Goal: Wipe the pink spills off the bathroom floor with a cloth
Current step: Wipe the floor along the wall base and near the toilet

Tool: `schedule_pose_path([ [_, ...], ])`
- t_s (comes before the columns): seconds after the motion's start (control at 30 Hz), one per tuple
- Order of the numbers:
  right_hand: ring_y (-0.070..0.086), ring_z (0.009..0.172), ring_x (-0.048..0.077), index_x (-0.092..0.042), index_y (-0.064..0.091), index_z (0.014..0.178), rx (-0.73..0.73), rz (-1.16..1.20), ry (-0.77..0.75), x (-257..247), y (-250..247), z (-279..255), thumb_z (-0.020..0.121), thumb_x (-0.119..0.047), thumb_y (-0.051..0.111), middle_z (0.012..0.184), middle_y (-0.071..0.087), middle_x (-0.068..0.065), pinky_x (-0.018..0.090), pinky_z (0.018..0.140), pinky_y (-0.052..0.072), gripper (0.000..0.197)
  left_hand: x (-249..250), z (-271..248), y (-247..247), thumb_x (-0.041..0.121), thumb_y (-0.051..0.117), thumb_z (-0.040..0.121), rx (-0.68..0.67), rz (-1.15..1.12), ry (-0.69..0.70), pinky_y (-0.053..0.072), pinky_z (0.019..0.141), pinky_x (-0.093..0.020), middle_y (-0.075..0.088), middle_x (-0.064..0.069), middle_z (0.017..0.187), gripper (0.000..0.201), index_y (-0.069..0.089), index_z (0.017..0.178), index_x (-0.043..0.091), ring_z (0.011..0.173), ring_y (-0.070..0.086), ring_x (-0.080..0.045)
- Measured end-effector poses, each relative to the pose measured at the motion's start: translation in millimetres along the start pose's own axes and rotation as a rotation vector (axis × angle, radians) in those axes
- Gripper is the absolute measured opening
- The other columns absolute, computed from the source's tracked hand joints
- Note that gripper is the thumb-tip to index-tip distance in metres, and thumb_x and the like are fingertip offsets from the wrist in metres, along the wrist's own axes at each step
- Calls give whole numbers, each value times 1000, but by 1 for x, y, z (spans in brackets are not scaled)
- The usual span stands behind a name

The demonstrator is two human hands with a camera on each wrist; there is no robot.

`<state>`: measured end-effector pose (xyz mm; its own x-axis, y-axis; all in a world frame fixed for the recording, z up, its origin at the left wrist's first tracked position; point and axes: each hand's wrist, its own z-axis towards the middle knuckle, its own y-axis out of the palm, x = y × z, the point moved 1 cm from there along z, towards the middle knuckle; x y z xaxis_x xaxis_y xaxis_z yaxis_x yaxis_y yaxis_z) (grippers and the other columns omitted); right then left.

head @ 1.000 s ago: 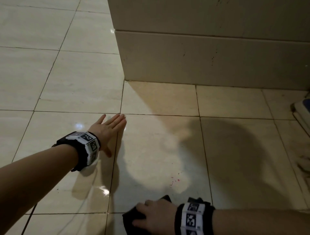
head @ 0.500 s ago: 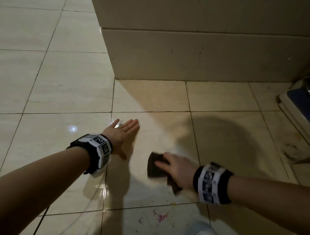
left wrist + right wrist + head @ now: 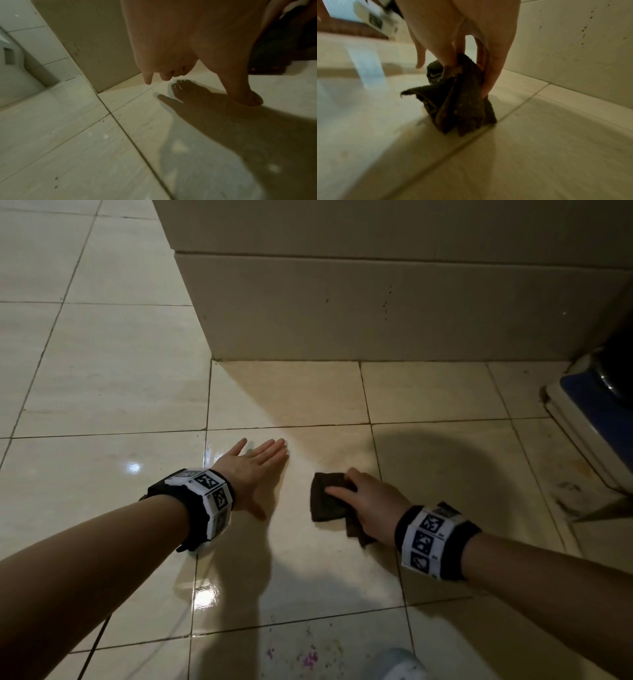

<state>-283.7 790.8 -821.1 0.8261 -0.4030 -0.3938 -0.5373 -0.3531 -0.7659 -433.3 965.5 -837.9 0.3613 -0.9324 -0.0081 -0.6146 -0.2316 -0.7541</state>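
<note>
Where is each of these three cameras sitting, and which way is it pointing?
Head: worn on the head, looking down at the tiled floor; shows both forearms, the left hand flat, the right hand on the brown cloth, pink spills nearer.
Left wrist: looks along the left hand to the floor and wall corner.
Right wrist: looks along the right hand gripping the cloth.
Shared: head and right wrist both show the cloth.
</note>
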Motion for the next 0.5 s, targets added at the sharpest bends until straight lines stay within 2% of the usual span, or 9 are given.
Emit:
schedule_pose_path([
  [0.03,46,114,24,-24,30,141,-30,-29,17,4,-2,2,92,-23,55,135,33,5,35,93,48,55,1,2,-2,64,64,73,0,-5,0,-10,115,-39,-27,4,154,122,-22,147,20,144,-17,-12],
  [0.13,54,105,28,-20,41,133,-127,-175,-162,1,14,-13,94,-29,53,127,45,9,42,88,50,42,7,9,-11,63,64,74,18,-20,1,-9,115,-39,-27,5,154,122,-24,146,21,143,-17,-10],
  [0.2,48,110,32,-18,42,136,-215,-312,-281,-4,38,-32,86,-18,64,129,41,12,44,88,46,55,11,15,-18,64,62,74,32,-33,2,-8,116,-39,-27,5,154,121,-24,146,20,144,-16,-10],
  [0.3,46,107,37,-16,45,134,-313,-293,-512,-3,60,-52,78,-14,69,127,39,16,43,79,49,61,18,29,-34,63,60,77,53,-45,-12,-5,117,-39,-24,4,155,118,-23,147,18,145,-14,-11],
  [0.33,46,105,37,-16,46,134,-338,-231,-523,-1,59,-55,79,-12,67,125,40,16,42,77,48,59,20,34,-40,62,59,79,69,-61,-18,-4,117,-39,-24,2,155,115,-22,147,18,145,-13,-11],
  [0.4,46,104,34,-15,50,132,-255,-32,-443,4,40,-54,83,-8,59,122,43,15,40,81,46,50,26,45,-51,60,56,82,82,-102,-47,-2,118,-38,-23,1,156,110,-21,148,17,145,-12,-12],
  [0.5,47,110,26,-20,50,132,53,139,-151,34,-14,-26,88,-5,51,124,42,8,30,95,40,47,33,63,-65,58,56,84,95,-173,-94,-1,119,-38,-23,1,156,108,-19,148,16,145,-12,-12],
])
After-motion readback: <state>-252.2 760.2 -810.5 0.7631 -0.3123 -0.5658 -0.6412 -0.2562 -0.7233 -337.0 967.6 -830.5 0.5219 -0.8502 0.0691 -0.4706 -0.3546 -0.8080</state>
